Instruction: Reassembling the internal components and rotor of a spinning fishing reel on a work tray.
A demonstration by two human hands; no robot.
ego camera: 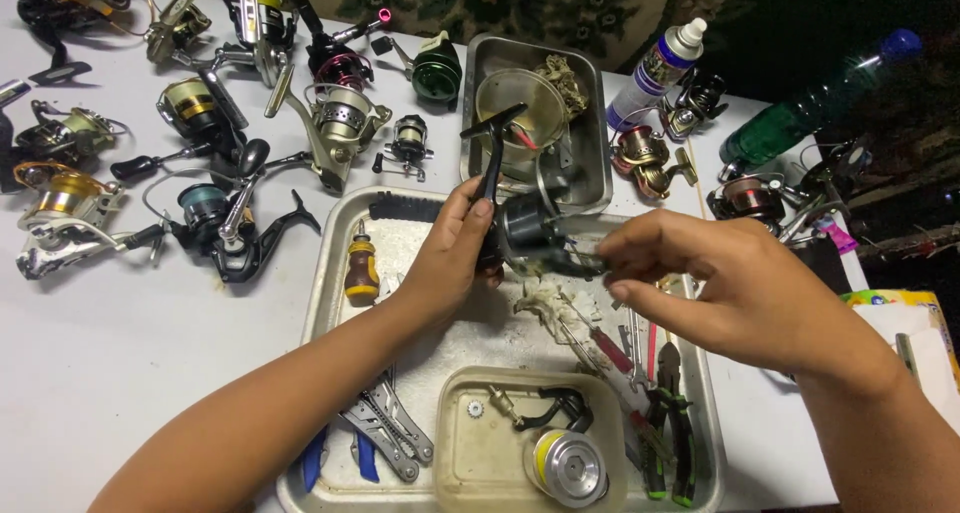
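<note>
Head view, left hand (450, 253) grip clamped round black reel (525, 228), right hand (720, 283) fingertips pinching its front.

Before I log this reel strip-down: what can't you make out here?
Head view only:
- Dark reel body: its right end is hidden under the right hand; the left hand covers its stem.
- Pliers: handles run off the bottom edge.
- Small gear in the plastic tub: teeth too small.
</note>
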